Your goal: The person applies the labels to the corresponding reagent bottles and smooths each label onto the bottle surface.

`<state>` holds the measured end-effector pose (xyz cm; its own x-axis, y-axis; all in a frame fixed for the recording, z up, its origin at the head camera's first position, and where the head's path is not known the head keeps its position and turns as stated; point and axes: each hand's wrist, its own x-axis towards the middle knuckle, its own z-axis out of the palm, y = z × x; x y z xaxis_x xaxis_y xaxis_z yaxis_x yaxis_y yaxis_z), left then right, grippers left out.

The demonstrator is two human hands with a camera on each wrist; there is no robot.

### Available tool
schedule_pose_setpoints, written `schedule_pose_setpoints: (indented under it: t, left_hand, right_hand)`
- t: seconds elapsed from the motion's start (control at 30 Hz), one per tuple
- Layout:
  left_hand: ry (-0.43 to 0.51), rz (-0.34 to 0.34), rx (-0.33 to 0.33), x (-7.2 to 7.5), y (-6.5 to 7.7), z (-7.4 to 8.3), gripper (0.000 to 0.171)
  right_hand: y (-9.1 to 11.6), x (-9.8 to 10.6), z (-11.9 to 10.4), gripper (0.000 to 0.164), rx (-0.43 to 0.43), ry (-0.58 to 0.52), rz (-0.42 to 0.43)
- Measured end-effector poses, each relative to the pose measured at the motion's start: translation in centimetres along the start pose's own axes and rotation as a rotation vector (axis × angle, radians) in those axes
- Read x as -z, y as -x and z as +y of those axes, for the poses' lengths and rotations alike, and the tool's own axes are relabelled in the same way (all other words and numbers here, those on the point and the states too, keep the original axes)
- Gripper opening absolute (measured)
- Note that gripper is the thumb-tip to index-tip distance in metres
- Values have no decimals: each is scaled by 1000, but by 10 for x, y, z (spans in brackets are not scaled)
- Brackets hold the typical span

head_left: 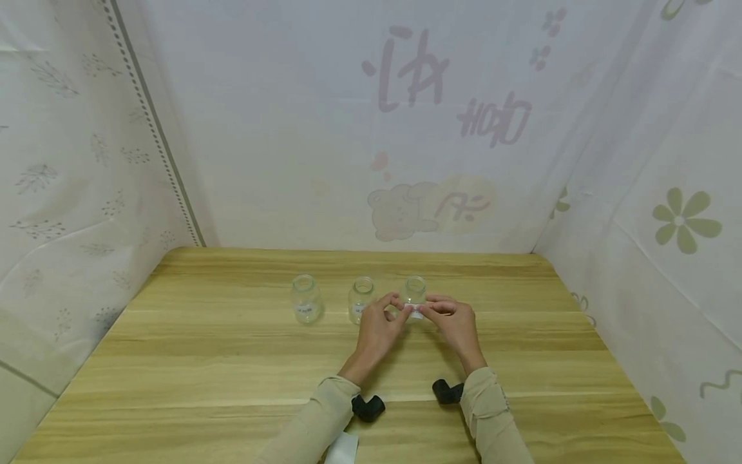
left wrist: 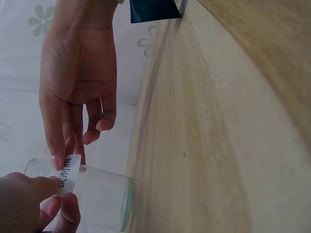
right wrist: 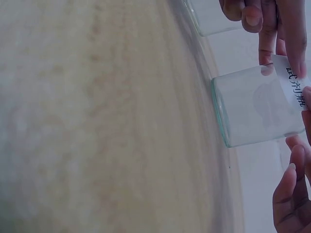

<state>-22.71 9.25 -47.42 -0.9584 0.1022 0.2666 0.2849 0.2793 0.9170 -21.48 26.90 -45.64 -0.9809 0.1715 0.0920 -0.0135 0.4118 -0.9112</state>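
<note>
A clear glass jar is between both hands at the right end of a row of jars. Across its front lies a white label with dark printed characters. My left hand holds the jar from the left, its thumb on one end of the label and a fingertip at the glass. From the other side my right hand grips it, thumb on the label's other end. Its remaining fingers curve loosely in the left wrist view. Just left of my left hand stands a second labelled jar, partly hidden by it.
Another labelled jar stands farther left on the wooden table. Below my left forearm a piece of white paper lies at the front edge. Black angular pieces sit by both wrists. Patterned cloth hangs behind and at the sides.
</note>
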Motion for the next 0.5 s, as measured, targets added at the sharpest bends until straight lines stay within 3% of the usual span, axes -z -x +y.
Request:
schedule_pose_setpoints:
  t: [0.5]
  left_hand:
    - [-18,-13,-4,0,-1,0,17]
  right_hand:
    - [-2,1,2,26,-71,-51,0]
